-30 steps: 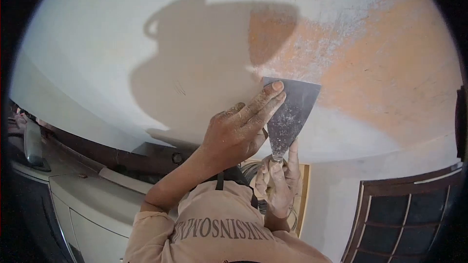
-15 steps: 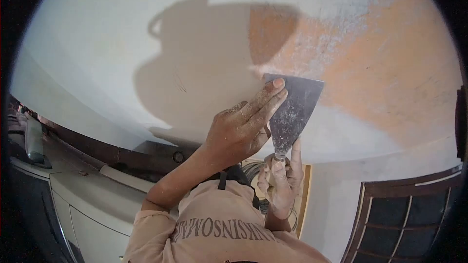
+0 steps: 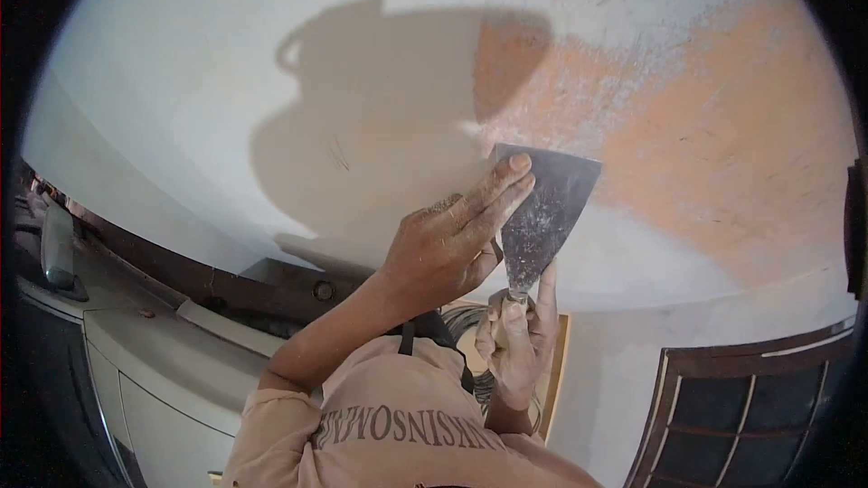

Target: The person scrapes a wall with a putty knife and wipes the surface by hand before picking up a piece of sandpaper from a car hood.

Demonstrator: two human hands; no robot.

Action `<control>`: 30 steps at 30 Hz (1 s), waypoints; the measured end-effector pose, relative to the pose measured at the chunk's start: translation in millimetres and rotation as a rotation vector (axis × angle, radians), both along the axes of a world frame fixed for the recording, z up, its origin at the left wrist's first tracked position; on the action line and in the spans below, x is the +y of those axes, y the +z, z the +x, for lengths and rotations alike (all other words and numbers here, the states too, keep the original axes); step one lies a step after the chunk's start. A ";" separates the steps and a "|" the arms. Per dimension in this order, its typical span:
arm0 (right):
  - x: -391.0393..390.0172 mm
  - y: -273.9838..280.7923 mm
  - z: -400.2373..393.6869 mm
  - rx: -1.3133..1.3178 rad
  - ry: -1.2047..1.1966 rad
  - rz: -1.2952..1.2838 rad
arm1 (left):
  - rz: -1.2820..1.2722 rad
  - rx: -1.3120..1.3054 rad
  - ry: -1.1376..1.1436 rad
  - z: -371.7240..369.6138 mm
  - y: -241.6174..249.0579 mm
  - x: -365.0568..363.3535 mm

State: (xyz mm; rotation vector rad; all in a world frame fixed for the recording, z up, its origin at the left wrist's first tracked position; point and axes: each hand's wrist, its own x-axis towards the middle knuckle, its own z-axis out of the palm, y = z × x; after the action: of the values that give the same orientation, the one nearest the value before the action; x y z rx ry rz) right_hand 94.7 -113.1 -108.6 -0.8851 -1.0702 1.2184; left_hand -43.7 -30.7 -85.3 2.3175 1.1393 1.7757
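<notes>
A wide-bladed putty knife [image 3: 553,208], its grey metal blade specked with white, is held up against the wall [image 3: 389,90]. My right hand [image 3: 520,343], dusted white, is wrapped around its handle, one finger stretched up along the blade's lower edge. Two outstretched fingers of my left hand [image 3: 443,239] lie flat on the left side of the blade, close to its top corner. The other fingers of that hand are partly hidden. Above and to the right of the blade, a scraped orange patch [image 3: 714,126] shows through the white surface.
At the left stands a pale cabinet-like piece [image 3: 172,398] with a dark gap behind it. A coil of cable [image 3: 466,318] shows behind my right arm. A dark-framed paned window or door [image 3: 750,398] is at lower right. My shadow falls across the wall.
The view has shifted slightly, so the wall and furniture sit a little differently. The blade is slightly lower in view. Both hands keep the same hold.
</notes>
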 end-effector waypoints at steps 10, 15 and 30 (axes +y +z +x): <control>0.2 13.2 -5.8 0.031 0.002 -0.058 | 0.000 -0.030 -0.007 0.3 5.0 0.5; -2.7 8.4 -3.6 0.011 -0.015 -0.025 | -0.035 -0.040 -0.003 2.6 2.6 -3.1; -5.9 8.1 -4.0 0.010 0.012 -0.033 | -0.064 -0.053 -0.013 2.8 3.2 -4.9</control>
State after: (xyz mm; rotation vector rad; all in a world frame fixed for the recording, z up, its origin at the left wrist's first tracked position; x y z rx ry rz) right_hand 90.7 -119.0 -100.5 -0.8981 -1.0515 1.2521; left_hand -41.0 -35.6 -82.1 2.2234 1.1522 1.7585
